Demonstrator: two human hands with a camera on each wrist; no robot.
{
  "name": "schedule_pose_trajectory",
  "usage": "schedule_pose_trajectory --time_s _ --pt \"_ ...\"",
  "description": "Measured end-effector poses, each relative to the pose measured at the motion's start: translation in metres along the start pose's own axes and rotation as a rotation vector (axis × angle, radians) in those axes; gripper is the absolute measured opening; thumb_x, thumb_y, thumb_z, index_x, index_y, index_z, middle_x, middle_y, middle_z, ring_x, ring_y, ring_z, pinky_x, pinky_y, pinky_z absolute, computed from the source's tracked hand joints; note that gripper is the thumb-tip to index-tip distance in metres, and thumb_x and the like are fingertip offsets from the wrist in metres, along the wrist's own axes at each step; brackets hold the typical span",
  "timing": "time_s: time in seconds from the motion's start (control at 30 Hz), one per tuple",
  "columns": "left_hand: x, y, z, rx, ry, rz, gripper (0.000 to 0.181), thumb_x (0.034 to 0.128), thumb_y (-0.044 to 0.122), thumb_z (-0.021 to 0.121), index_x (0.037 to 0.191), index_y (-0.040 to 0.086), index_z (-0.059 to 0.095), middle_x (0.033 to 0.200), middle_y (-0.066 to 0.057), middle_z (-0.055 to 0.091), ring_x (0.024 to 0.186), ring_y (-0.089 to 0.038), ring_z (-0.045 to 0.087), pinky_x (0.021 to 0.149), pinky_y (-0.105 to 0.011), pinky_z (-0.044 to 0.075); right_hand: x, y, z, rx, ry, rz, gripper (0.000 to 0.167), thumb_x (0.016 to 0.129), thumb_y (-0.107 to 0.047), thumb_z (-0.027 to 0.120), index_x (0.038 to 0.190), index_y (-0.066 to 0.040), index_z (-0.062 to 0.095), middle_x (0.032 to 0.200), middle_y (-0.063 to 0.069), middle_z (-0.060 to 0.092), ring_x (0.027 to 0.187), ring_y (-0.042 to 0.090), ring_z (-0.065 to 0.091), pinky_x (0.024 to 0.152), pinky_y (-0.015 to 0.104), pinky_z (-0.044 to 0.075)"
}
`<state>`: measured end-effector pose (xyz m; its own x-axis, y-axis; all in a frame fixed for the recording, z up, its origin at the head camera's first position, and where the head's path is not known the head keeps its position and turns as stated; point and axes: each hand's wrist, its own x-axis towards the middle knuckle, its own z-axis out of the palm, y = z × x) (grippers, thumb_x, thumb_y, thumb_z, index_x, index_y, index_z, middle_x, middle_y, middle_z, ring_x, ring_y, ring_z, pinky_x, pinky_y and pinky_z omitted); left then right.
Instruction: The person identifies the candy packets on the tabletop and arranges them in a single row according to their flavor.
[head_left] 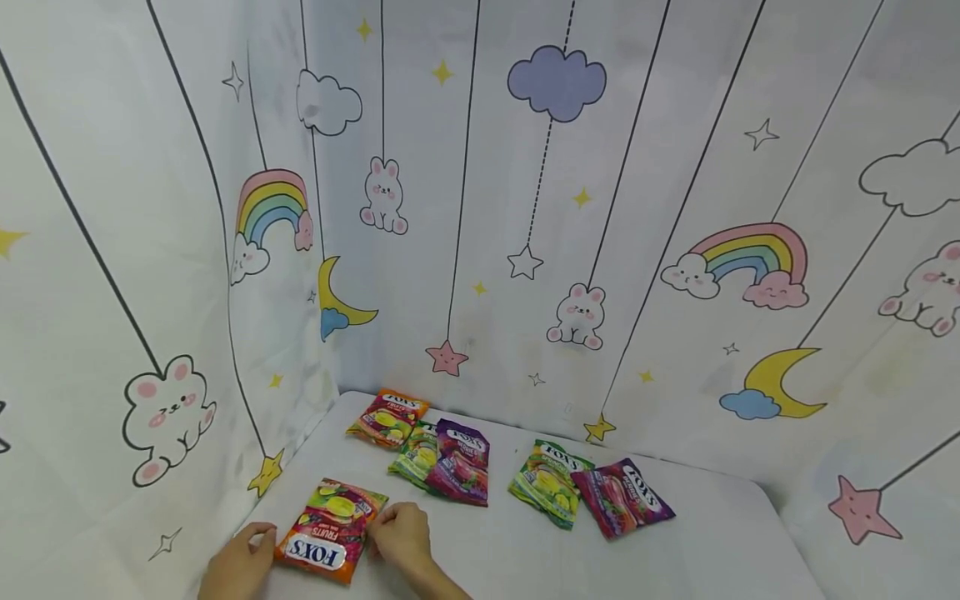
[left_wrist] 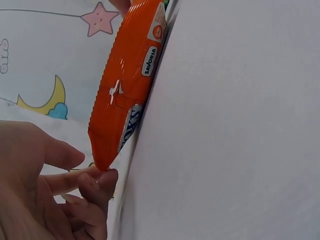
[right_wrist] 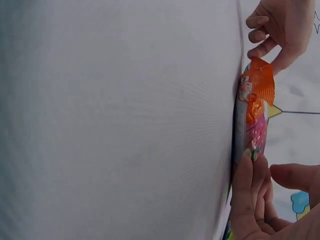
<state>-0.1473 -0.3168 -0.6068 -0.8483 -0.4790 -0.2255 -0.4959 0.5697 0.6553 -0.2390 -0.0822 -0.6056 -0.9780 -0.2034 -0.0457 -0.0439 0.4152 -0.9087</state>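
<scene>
An orange and red Fox's fruit candy bag [head_left: 330, 533] lies on the table, its logo upside down in the head view. My left hand [head_left: 238, 565] is at its left edge; in the left wrist view, fingertips [left_wrist: 111, 176] touch the orange corner while the thumb stands apart. My right hand [head_left: 403, 540] is along the right edge. Seen from the right wrist, its fingertips [right_wrist: 247, 157] touch the bag's side, and the thumb is off it. The underside of the bag is hidden.
Behind lie another orange bag [head_left: 388, 418], a green bag [head_left: 414, 457] partly under a purple bag [head_left: 461, 462], and, farther right, a green bag [head_left: 551, 485] touching a purple bag [head_left: 624, 498]. Printed cloth walls [head_left: 480, 208] border the white table [head_left: 720, 542].
</scene>
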Motion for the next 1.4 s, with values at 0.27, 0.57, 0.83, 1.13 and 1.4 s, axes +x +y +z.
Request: schedule_pose_trajectory --time_s 0.27,0.57,0.83,1.13,1.4 --pt "-0.001 0.007 -0.011 -0.007 -0.004 -0.012 0.048 0.1053 0.034 0.049 0.132 -0.005 0.057 0.087 -0.011 0.067 0.075 -0.027 0.059 0.066 -0.040 0.046 0.003 -0.010 -0.007 0.001 0.009 -0.024 0.024 0.085 -0.011 0.082 0.066 -0.016 0.069 0.052 -0.007 0.061 0.042 0.007 0.058 0.043 0.022 0.043" --pt "0.002 0.016 -0.018 0.017 0.057 0.023 0.046 0.1047 0.035 0.051 0.131 -0.003 0.060 0.093 -0.018 0.070 0.079 -0.030 0.065 0.071 -0.049 0.050 0.005 -0.016 -0.011 0.019 -0.003 0.020 0.020 0.087 -0.011 0.080 0.072 -0.016 0.067 0.058 -0.004 0.063 0.048 0.011 0.063 0.045 0.022 0.048" --pt "0.004 0.029 -0.022 0.006 0.094 0.062 0.046 0.1044 0.035 0.050 0.132 0.000 0.062 0.090 -0.010 0.069 0.075 -0.025 0.061 0.061 -0.039 0.045 0.011 -0.020 -0.016 0.083 -0.015 0.025 0.015 0.088 -0.009 0.077 0.078 -0.013 0.068 0.065 0.001 0.065 0.057 0.019 0.070 0.050 0.027 0.056" --pt "0.009 0.036 -0.021 -0.003 0.120 0.061 0.046 0.1038 0.036 0.052 0.131 0.001 0.063 0.094 -0.011 0.069 0.079 -0.027 0.062 0.064 -0.042 0.046 0.018 -0.019 -0.023 0.140 -0.007 -0.004 0.013 0.089 -0.008 0.079 0.081 -0.010 0.069 0.067 0.003 0.067 0.056 0.018 0.069 0.052 0.032 0.059" --pt "0.013 0.053 -0.025 -0.010 0.124 0.125 0.046 0.1042 0.037 0.052 0.132 0.002 0.064 0.092 -0.007 0.068 0.075 -0.024 0.060 0.060 -0.036 0.041 0.029 -0.023 -0.026 0.115 -0.005 -0.012 0.012 0.090 -0.010 0.078 0.085 -0.012 0.068 0.068 0.001 0.067 0.059 0.020 0.070 0.051 0.029 0.057"
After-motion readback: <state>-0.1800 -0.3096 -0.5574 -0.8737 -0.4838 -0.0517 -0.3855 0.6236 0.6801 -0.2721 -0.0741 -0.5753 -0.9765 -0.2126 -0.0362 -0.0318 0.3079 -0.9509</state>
